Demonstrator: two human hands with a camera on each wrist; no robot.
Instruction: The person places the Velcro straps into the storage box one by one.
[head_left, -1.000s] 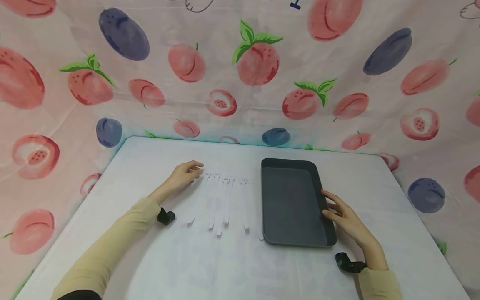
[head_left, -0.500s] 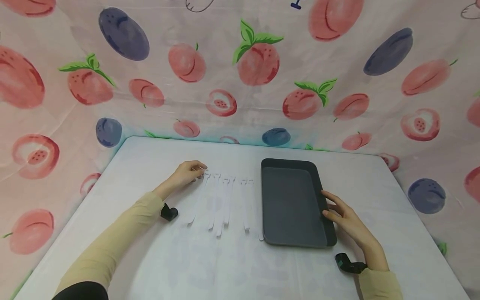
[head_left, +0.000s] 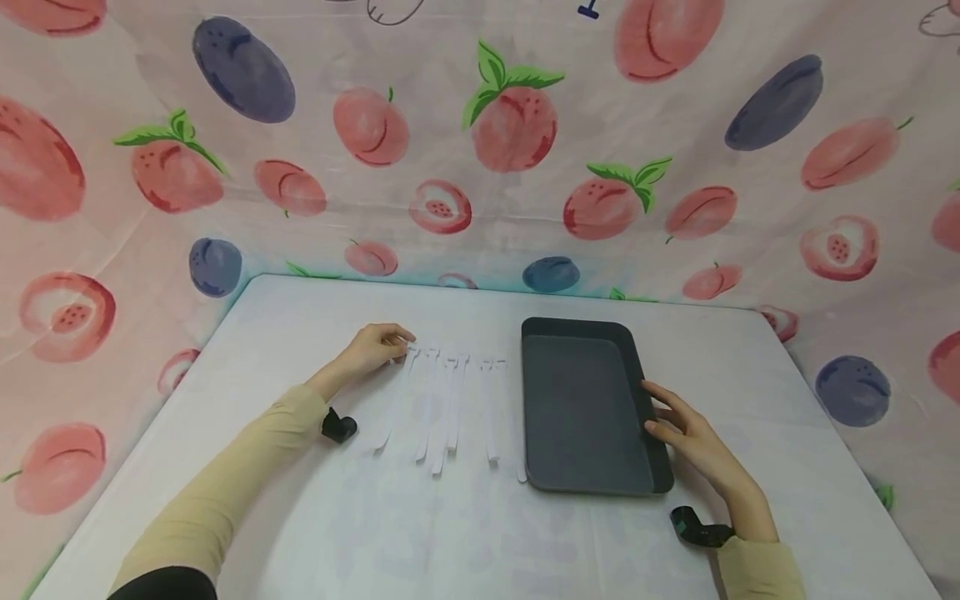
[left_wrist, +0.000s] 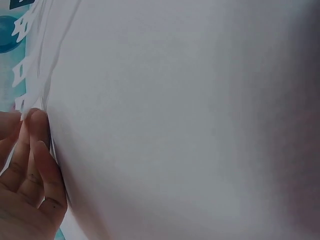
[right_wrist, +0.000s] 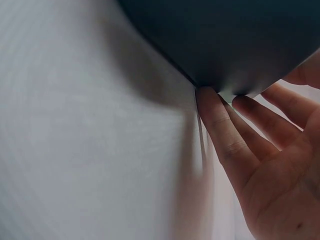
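In the head view my left hand point(head_left: 375, 347) is at the upper end of the leftmost of several thin white strips point(head_left: 452, 404). In the left wrist view, the thumb and fingertips pinch that end, and more strips point(left_wrist: 19, 72) with notched, hooked ends lie beyond it. What kind of strips they are I cannot tell. To their right stands a dark grey rectangular baking pan point(head_left: 588, 408). My right hand point(head_left: 693, 437) rests its fairly straight fingertips against the pan's right side. From the right wrist, those fingers point(right_wrist: 222, 125) touch the pan's outer wall point(right_wrist: 225, 45).
A white-covered table point(head_left: 465, 542) carries everything. One more strip end point(head_left: 522, 475) shows beside the pan's lower left edge. Behind the table hangs a fruit-print cloth point(head_left: 480, 208). Black wrist cameras sit on the left wrist point(head_left: 339, 426) and the right wrist point(head_left: 697, 527).
My left hand has moved slightly right onto the leftmost strip's end, and its fingers have closed together there. The right hand, the pan and the strips stay where they were.
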